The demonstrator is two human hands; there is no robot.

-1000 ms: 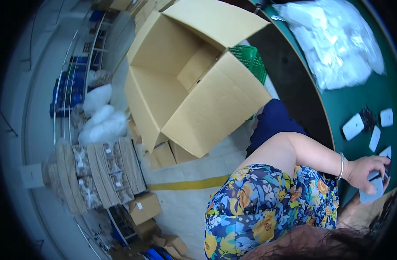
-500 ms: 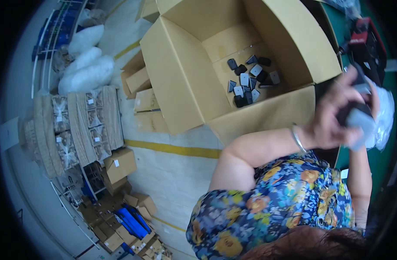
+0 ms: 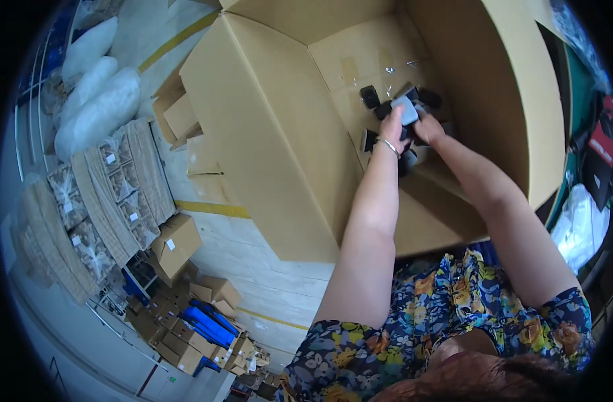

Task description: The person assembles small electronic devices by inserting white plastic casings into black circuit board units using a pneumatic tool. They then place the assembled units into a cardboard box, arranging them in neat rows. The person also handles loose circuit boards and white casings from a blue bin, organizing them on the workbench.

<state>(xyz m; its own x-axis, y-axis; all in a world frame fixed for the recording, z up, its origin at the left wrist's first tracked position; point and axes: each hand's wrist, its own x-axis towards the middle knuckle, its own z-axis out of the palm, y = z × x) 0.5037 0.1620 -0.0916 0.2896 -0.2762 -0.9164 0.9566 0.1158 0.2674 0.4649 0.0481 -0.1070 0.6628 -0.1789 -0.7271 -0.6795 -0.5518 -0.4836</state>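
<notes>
Both my arms reach down into a large open cardboard box [image 3: 273, 107]. My left hand [image 3: 392, 127], with a silver bangle at the wrist, is closed on a light-grey rounded block [image 3: 405, 110]. Against the block's right side, my right hand [image 3: 428, 127] has its fingers curled; what they hold is hidden. Around and beneath my hands, several small black and grey pieces lie on the box bottom. A black piece [image 3: 369, 97] lies to the left and another [image 3: 429, 99] to the right.
A green work surface [image 3: 574, 100] is on the right, with a black-and-red object [image 3: 604, 144] and a clear plastic bag [image 3: 581, 224]. At left stand wrapped stacks of cartons [image 3: 119, 194], white bulging bags [image 3: 99, 107] and smaller boxes [image 3: 176, 244]. A yellow line [image 3: 212, 209] crosses the floor.
My hands have moved from beside the green surface at right down into the box, bringing the grey block. The view has shifted, with the box looming larger.
</notes>
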